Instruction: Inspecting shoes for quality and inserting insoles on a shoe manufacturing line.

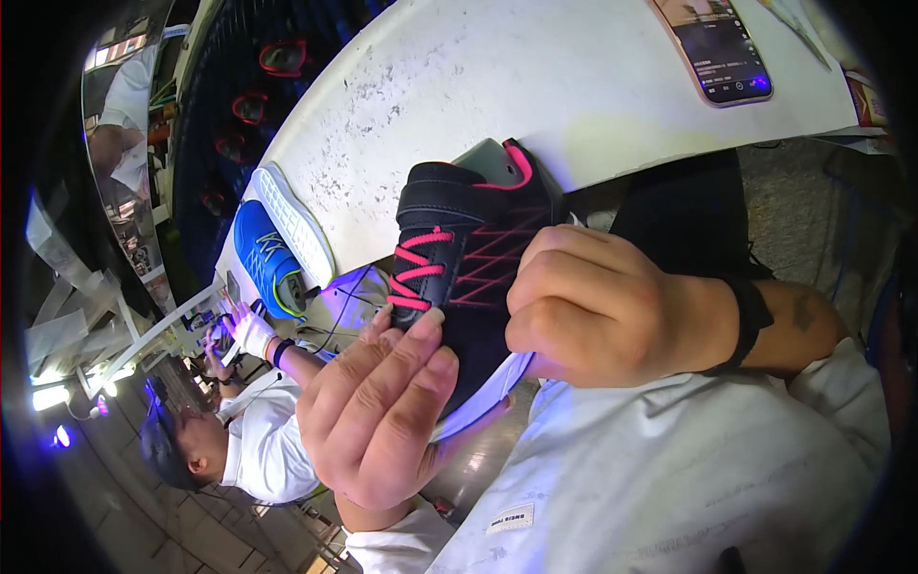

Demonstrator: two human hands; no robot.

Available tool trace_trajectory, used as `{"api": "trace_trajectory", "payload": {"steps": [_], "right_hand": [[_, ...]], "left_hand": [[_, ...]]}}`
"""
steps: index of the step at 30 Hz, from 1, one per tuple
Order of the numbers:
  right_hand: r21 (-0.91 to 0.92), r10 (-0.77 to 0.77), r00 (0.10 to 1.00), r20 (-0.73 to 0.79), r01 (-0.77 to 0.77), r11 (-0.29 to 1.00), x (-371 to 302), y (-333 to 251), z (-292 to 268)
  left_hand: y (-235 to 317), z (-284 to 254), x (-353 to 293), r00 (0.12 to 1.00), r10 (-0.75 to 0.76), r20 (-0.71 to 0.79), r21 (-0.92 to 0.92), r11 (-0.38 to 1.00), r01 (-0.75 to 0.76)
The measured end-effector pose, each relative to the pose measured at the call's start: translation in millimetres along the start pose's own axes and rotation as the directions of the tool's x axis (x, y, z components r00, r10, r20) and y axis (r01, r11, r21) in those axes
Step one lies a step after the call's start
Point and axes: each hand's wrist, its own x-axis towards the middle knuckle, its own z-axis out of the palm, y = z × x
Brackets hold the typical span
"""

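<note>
A black sneaker (469, 258) with pink laces, pink crossing lines and a pale sole is held up before me, its toe pointing down and its heel at the top. My left hand (382, 411) grips the toe end, fingertips on the upper just below the laces. Against the side of the shoe presses my right hand (602, 306), its fingers curled in; what the fingertips touch is hidden. A grey insole or lining (483, 163) shows in the shoe's opening.
On the white table (382, 105), a blue sneaker (263, 253) and a white sole (292, 220) lie side by side. A phone (717, 57) rests near the far right edge, with a tweezer-like tool (798, 29) beyond. Another person (258, 430) works at left. Several dark shoes stand behind.
</note>
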Motion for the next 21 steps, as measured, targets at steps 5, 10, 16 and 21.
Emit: {"api": "trace_trajectory", "payload": {"steps": [5,10,16,21], "right_hand": [[-0.074,0.157,0.985,0.069,-0.152,0.986,0.9,0.1,-5.2],[-0.117,0.091,0.989,0.117,-0.078,0.99,9.5,17.7,-8.4],[-0.052,0.181,0.934,0.309,-0.173,0.984,23.2,35.2,-2.5],[-0.184,0.277,0.873,0.402,-0.219,0.958,39.0,28.6,35.8]], "left_hand": [[-14.9,-1.7,-1.5,1.0,-0.003,-0.01,-0.045,0.999,0.002],[-38.4,-2.7,4.7,0.999,-0.015,-0.049,-0.103,0.995,0.009],[-75.4,3.9,-7.5,0.996,-0.01,-0.092,-0.241,0.971,-0.012],[-94.2,11.3,-24.9,0.791,-0.485,0.374,-0.251,0.768,0.589]]}}
